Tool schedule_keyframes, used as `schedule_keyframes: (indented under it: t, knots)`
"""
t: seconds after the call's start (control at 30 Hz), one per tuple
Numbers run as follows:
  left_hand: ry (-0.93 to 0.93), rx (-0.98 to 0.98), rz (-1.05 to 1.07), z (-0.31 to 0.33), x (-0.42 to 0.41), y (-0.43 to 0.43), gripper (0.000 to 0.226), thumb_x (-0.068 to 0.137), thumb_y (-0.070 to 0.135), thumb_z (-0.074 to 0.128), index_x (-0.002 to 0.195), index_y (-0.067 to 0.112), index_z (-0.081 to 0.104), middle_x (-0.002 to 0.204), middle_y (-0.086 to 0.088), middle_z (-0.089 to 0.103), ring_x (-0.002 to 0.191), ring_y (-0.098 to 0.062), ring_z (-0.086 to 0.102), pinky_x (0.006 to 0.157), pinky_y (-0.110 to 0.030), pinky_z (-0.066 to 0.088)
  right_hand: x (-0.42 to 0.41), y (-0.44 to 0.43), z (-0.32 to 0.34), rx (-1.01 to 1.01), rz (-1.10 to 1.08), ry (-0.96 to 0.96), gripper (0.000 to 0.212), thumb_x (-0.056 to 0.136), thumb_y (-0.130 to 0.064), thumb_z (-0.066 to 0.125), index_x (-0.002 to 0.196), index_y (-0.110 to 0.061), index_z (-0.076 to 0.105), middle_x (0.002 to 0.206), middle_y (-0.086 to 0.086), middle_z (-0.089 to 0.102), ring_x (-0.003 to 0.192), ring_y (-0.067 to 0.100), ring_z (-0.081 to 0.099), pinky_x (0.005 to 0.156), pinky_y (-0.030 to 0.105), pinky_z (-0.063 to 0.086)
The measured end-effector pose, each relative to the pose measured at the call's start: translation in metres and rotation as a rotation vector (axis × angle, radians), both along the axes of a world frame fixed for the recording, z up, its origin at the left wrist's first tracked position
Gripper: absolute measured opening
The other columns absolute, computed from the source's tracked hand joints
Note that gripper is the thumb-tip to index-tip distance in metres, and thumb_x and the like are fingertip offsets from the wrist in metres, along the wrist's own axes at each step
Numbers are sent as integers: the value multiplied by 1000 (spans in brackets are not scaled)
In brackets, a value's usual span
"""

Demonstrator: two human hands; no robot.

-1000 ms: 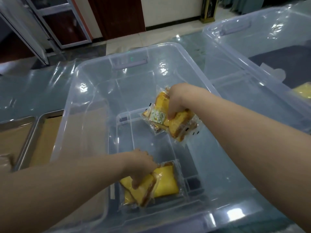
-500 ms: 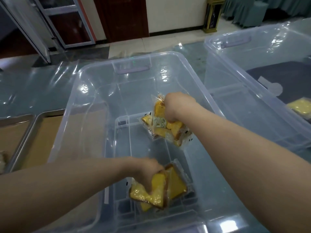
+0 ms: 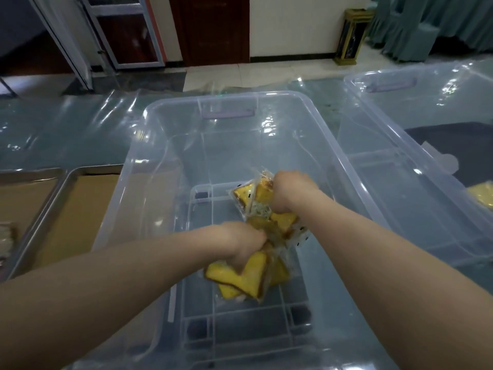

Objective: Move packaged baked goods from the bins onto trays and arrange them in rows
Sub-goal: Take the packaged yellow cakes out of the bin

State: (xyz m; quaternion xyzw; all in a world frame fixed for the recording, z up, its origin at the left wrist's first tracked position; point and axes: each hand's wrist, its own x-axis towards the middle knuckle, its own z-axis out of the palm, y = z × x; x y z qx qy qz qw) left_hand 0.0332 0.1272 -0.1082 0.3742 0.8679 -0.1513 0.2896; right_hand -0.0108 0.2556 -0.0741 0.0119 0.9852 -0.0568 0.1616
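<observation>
Cake packets (image 3: pixel 250 273) fill both your fists now. A second ago your left hand (image 3: pixel 244 244) was down at the near end of the clear bin (image 3: pixel 138 145) and your right hand (image 3: pixel 290 190) was well apart from it, farther in. Since then you have lifted both and drawn them together, so the lower bundle (image 3: pixel 234 276) touches the upper bundle (image 3: pixel 242 196) at the centre of the frame, above the bin floor. Each hand is closed tight, fingers curled round several crinkled packets.

I judge the picking here is done and the carry comes next: the tray (image 3: pixel 42 222) with its brown liner waits at the left edge, just beside the bin.

Everything sits on a shiny plastic sheet (image 3: pixel 66 129). A second bin (image 3: pixel 373 84) at the right holds one more yellow packet (image 3: pixel 482 196). Across the top of the frame you have a tiled floor (image 3: pixel 240 73), a dark door (image 3: pixel 210 28) and teal drapes (image 3: pixel 426 22).
</observation>
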Motion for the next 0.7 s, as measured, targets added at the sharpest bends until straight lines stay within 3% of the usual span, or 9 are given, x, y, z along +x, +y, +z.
schedule_keyframes:
  t: [0.1,0.13,0.23,0.33,0.4,0.47,0.53,0.6,0.7]
  knots:
    - [106,-33,93,10,-14,-12,93,71,21,79,139,12,16,114,-13,59,93,-34,61,70,-42,52,4,-3,-14,-37,13,-60,11,80,-18,59,87,-12,52,85,3,54,75,23,51,65,30,43]
    - [128,-50,106,11,-16,-15,91,72,18,78,139,14,16,112,-13,59,89,-33,61,65,-41,51,6,-4,-20,-63,-3,-94,25,80,-21,62,102,-10,54,94,5,57,81,23,53,68,30,45]
    - [160,-119,97,9,-17,-20,63,74,12,74,128,11,40,104,-10,61,86,-30,61,64,-39,50,10,-4,-36,-141,-36,-198,74,78,-32,70,137,-5,34,122,12,56,106,29,57,82,35,49]
    - [165,-173,51,8,-18,-19,23,74,7,72,94,10,63,88,-5,61,77,-26,60,64,-37,52,12,-6,-50,-168,-70,-258,91,80,-35,69,147,-7,13,133,15,49,117,33,52,90,39,45]
    - [185,-165,46,11,-19,-18,16,76,2,67,89,9,64,82,-5,58,72,-25,57,60,-35,47,12,-8,-57,-202,-111,-292,93,82,-38,67,147,-11,7,136,16,46,118,34,50,94,41,43]
    - [210,-164,57,15,-24,-21,19,78,1,64,94,10,62,88,-6,58,78,-25,57,62,-35,44,11,-10,-63,-198,-134,-307,94,77,-42,70,145,-15,11,133,13,47,115,33,51,93,42,45]
    - [232,-157,75,19,-31,-25,21,79,1,62,97,12,59,95,-6,59,86,-26,58,68,-36,46,9,-11,-66,-135,-112,-261,89,72,-43,72,140,-16,20,115,7,53,106,30,56,85,41,48]
    - [257,-143,101,22,-37,-28,20,81,2,60,96,14,58,102,-5,61,94,-27,59,74,-37,48,4,-7,-66,-70,-75,-178,66,72,-35,71,126,-15,38,93,0,54,89,25,58,70,35,49]
    - [295,-89,156,27,-47,-34,20,84,3,56,99,16,59,107,-4,62,101,-28,59,74,-36,47,-9,1,-56,-66,-47,-148,31,70,-28,73,95,-16,59,79,-2,59,71,20,55,60,28,45]
